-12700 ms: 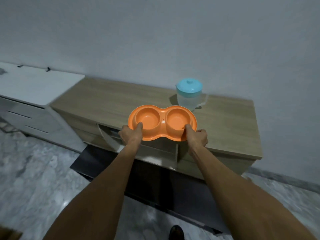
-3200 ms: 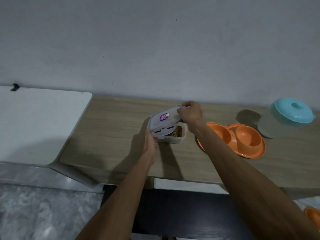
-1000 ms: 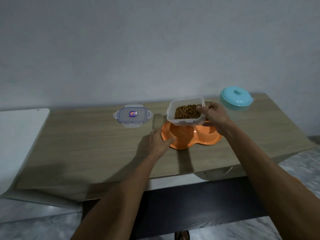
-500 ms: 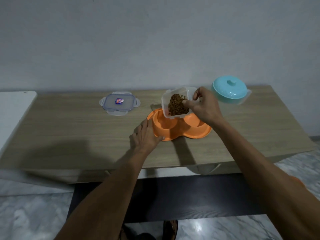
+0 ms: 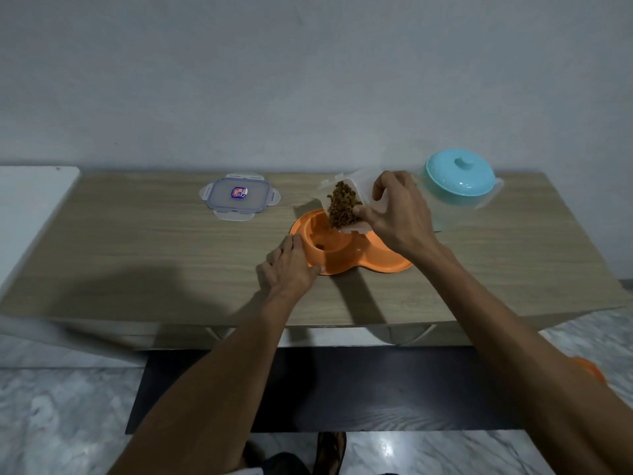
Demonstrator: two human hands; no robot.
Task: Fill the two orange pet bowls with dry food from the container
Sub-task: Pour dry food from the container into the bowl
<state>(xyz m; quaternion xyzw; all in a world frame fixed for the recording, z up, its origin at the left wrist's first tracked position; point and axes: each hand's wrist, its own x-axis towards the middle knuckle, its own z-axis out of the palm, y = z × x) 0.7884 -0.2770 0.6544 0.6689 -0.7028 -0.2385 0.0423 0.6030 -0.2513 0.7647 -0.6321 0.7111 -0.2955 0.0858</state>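
While tilted, container (image 5: 344,204) above bowls (image 5: 346,250)

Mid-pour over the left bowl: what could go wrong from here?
1. The container is tipped steeply and still packed with dry food; it may dump at once and overshoot the left bowl onto the table.
2. The right hand hides the right bowl, so aiming there is harder.
3. The left hand only touches the rim; the bowls may slide.
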